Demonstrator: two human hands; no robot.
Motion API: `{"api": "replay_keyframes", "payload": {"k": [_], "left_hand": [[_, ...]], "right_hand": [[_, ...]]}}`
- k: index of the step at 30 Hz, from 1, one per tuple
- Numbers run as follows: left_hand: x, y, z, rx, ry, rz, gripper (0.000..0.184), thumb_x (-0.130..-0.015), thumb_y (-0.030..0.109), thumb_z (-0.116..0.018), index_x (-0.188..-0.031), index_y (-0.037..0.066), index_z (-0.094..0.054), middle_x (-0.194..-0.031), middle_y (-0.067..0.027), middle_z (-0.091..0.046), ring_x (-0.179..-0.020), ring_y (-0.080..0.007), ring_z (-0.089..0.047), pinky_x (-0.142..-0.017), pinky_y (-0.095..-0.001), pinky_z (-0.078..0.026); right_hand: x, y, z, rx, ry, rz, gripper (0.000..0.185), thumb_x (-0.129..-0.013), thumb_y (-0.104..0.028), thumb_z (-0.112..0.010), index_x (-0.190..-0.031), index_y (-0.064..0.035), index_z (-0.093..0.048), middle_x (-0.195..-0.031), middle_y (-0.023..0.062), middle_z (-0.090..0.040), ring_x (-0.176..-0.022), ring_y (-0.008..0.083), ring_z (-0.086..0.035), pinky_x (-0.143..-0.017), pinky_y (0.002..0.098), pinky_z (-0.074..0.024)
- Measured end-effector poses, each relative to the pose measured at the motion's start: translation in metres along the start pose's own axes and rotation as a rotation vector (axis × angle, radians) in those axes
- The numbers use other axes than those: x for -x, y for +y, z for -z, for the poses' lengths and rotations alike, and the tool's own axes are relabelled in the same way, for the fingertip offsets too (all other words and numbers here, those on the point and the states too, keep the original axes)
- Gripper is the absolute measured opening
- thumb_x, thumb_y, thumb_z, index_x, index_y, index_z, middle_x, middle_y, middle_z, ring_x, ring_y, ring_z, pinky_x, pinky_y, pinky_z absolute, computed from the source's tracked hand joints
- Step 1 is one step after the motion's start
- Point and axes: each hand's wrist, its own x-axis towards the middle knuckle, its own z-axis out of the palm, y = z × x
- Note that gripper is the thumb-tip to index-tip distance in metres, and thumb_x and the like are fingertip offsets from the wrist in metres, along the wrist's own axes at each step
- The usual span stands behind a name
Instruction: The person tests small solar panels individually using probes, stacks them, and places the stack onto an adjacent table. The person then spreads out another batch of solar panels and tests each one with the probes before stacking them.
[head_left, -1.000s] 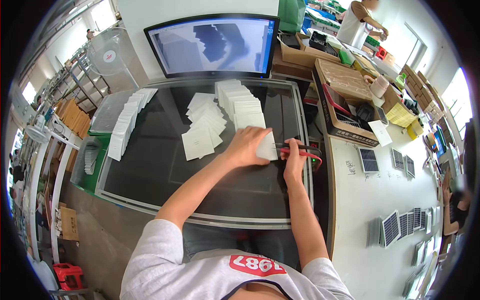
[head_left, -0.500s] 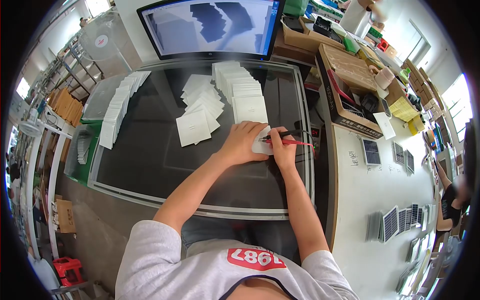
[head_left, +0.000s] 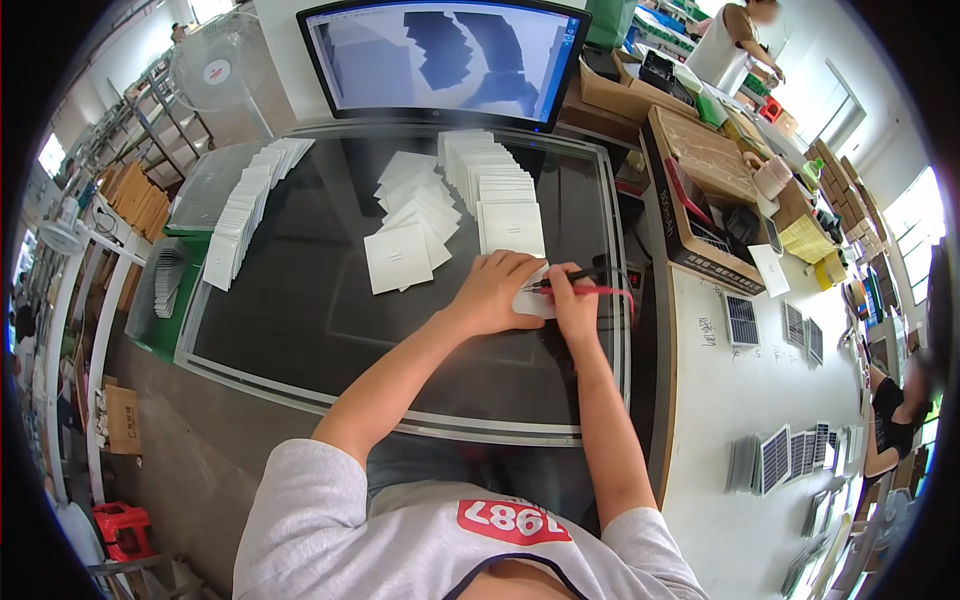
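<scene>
My left hand (head_left: pixel 492 296) grips a small white square panel (head_left: pixel 535 303) by its edges on the dark glass tabletop (head_left: pixel 330 370). In my right hand (head_left: pixel 573 303) are a black and a red test probe (head_left: pixel 600 290), their tips at the panel's face. Just beyond my hands lies a fanned column of white panels (head_left: pixel 511 228). A looser pile of white panels (head_left: pixel 398 258) is left of that column. Farther left runs another fanned row (head_left: pixel 243 215).
A monitor (head_left: pixel 440 65) stands behind the glass top. On the right, a side table (head_left: pixel 720 400) bears small solar panels (head_left: pixel 775 458) and an open cardboard box (head_left: pixel 700 240). A green bin (head_left: pixel 190 325) sits at the left. Co-workers (head_left: pixel 722 50) are at the back right and far right.
The right hand has brought the probes from beside the panel onto its face. My left hand still holds the panel. The whole view has shifted slightly with the head.
</scene>
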Motion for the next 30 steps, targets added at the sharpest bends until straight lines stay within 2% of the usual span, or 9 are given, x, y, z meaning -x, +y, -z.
{"api": "replay_keyframes", "payload": {"k": [2,5,8,12,18,19,20,23,30], "left_hand": [[0.0,0.001,0.001,0.001,-0.027,-0.002,0.085,-0.061,0.039,-0.083,-0.133,0.007,-0.049,-0.132,-0.0091,-0.05,-0.123,-0.0275,-0.043,-0.098,-0.0429,-0.034],[0.007,0.009,0.009,0.012,-0.132,-0.002,0.085,-0.064,0.04,-0.081,-0.133,0.004,-0.048,-0.133,-0.0127,-0.047,-0.125,-0.0304,-0.04,-0.101,-0.0446,-0.033],[0.023,0.029,0.018,-0.007,-0.238,-0.031,0.085,-0.066,0.041,-0.08,-0.134,0.001,-0.047,-0.133,-0.0157,-0.045,-0.126,-0.0328,-0.038,-0.103,-0.046,-0.031],[0.042,0.051,0.027,-0.018,-0.326,-0.056,0.088,-0.067,0.046,-0.079,-0.134,0.0,-0.046,-0.132,-0.0177,-0.044,-0.128,-0.0334,-0.036,-0.106,-0.0473,-0.029],[0.011,0.018,0.037,-0.04,-0.483,-0.059,0.073,-0.079,0.045,-0.07,-0.134,0.002,-0.049,-0.141,-0.0169,-0.04,-0.136,-0.0341,-0.03,-0.108,-0.0501,-0.029],[-0.006,0.014,0.041,-0.069,-0.445,0.037,0.071,-0.08,0.045,-0.07,-0.133,0.001,-0.049,-0.144,-0.0179,-0.037,-0.138,-0.0349,-0.027,-0.108,-0.0525,-0.028],[-0.011,-0.005,0.024,-0.217,-0.174,0.027,0.069,-0.08,0.043,-0.07,-0.133,0.002,-0.049,-0.144,-0.0184,-0.037,-0.14,-0.0349,-0.025,-0.108,-0.0538,-0.028],[-0.035,-0.031,0.013,-0.432,0.081,0.076,0.071,-0.077,0.039,-0.074,-0.133,0.003,-0.049,-0.145,-0.0185,-0.036,-0.141,-0.0357,-0.024,-0.107,-0.0549,-0.029],[-0.036,-0.029,0.027,-0.239,0.0,0.044,0.075,-0.067,0.031,-0.082,-0.129,0.002,-0.053,-0.133,-0.0173,-0.045,-0.127,-0.0348,-0.04,-0.107,-0.0499,-0.032]], "right_hand": [[-0.016,-0.005,0.007,-0.136,0.001,-0.158,0.023,-0.091,-0.024,-0.059,-0.078,-0.0048,-0.063,-0.061,-0.0002,-0.057,-0.053,0.007,-0.051,-0.046,0.023,-0.0353],[-0.041,-0.004,0.026,-0.578,0.148,-0.379,0.024,-0.092,-0.029,-0.059,-0.093,-0.0051,-0.062,-0.066,0.0029,-0.055,-0.056,0.0121,-0.055,-0.045,0.0231,-0.0416],[-0.055,0.008,0.033,-0.679,0.184,-0.413,0.029,-0.094,-0.033,-0.058,-0.103,-0.0052,-0.059,-0.073,0.0035,-0.056,-0.059,0.0123,-0.057,-0.047,0.0232,-0.0446],[-0.034,-0.001,0.012,-0.521,0.199,-0.122,0.032,-0.096,-0.035,-0.057,-0.108,-0.0056,-0.059,-0.088,0.0036,-0.059,-0.066,0.0127,-0.059,-0.056,0.0217,-0.0463],[-0.024,0.0,0.008,-0.475,0.163,-0.04,0.033,-0.096,-0.035,-0.059,-0.105,-0.0037,-0.058,-0.082,0.0034,-0.06,-0.063,0.0118,-0.058,-0.056,0.0226,-0.045],[-0.023,-0.001,0.01,-0.472,0.154,-0.049,0.032,-0.096,-0.034,-0.058,-0.104,-0.0037,-0.057,-0.08,0.003,-0.06,-0.061,0.0117,-0.057,-0.055,0.022,-0.045],[-0.022,-0.001,0.01,-0.489,0.161,-0.048,0.032,-0.096,-0.035,-0.058,-0.102,-0.0033,-0.058,-0.079,0.0036,-0.059,-0.06,0.0117,-0.057,-0.054,0.0225,-0.0443],[-0.023,-0.004,0.012,-0.488,0.18,-0.027,0.032,-0.096,-0.034,-0.057,-0.096,-0.002,-0.059,-0.075,0.0045,-0.057,-0.055,0.0117,-0.055,-0.05,0.0233,-0.0424],[-0.019,-0.004,0.002,-0.307,0.144,0.013,0.026,-0.097,-0.027,-0.055,-0.093,-0.0014,-0.056,-0.066,0.0046,-0.054,-0.056,0.0111,-0.054,-0.05,0.0237,-0.0414]]}}
